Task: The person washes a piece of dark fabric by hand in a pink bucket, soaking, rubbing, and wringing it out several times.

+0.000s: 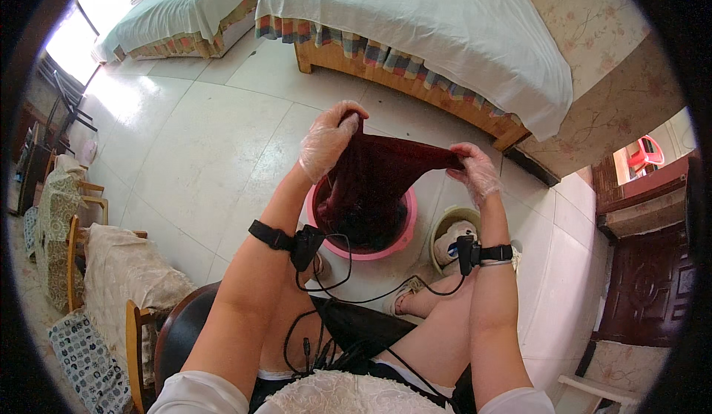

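Note:
A dark maroon cloth (389, 161) is stretched between my two hands above a pink plastic basin (413, 213). My left hand (331, 138), in a thin clear plastic glove, grips its upper left corner. On the other side my right hand (477, 172), gloved the same way, pinches the right end. The cloth's lower part hangs down into the basin, where dark material (370, 227) lies; I cannot tell where one ends and the other begins. Black strapped devices (307, 247) with cables sit on both forearms.
A pale green bucket (439, 230) holding whitish cloth or plastic stands right of the basin. Beyond is a wooden bed (411, 77) with a white sheet. Cloth-covered chairs (128, 264) are at left. Black cables (384, 302) cross my lap. A dark wooden door (645, 280) is at right.

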`<act>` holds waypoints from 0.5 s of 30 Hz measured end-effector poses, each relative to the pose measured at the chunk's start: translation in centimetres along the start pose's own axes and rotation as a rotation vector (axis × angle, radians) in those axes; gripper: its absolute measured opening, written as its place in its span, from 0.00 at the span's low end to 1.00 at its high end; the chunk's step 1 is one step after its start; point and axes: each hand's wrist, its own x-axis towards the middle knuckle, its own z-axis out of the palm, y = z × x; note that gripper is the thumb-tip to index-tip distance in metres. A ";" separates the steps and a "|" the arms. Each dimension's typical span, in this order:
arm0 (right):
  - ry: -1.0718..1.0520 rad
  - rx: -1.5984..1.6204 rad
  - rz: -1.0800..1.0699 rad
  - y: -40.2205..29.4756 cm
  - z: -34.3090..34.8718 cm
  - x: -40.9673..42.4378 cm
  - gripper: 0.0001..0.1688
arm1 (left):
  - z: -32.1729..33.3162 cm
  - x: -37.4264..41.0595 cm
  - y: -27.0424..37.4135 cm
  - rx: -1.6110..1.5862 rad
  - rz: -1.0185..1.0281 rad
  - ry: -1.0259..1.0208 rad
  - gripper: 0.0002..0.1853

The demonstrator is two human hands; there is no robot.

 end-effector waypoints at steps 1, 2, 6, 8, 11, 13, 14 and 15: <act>0.002 0.068 -0.004 -0.2 0.3 -0.1 0.15 | -0.1 -0.1 0.0 0.186 0.037 0.009 0.09; 0.003 0.135 -0.008 -0.3 0.5 -0.1 0.16 | -0.1 -0.2 0.0 0.275 0.062 -0.011 0.12; -0.014 0.519 0.021 0.2 -0.9 0.4 0.17 | 1.3 -1.3 1.1 0.651 0.068 -0.277 0.26; 0.035 0.623 0.028 -0.1 -0.4 0.2 0.16 | 1.4 -1.1 0.2 0.789 0.042 -0.415 0.29; 0.041 0.536 -0.007 -0.1 0.0 0.1 0.15 | 1.9 -0.8 -0.5 0.760 -0.066 -0.470 0.24; 0.094 0.267 -0.091 -0.1 0.3 0.2 0.14 | 2.0 -0.8 0.3 0.565 -0.112 -0.416 0.19; 0.121 0.132 -0.132 0.0 0.4 0.2 0.13 | 2.0 -0.8 0.7 0.477 -0.095 -0.383 0.17; 0.102 0.023 -0.207 0.2 0.3 0.3 0.13 | 2.0 -0.9 1.1 0.389 -0.080 -0.350 0.15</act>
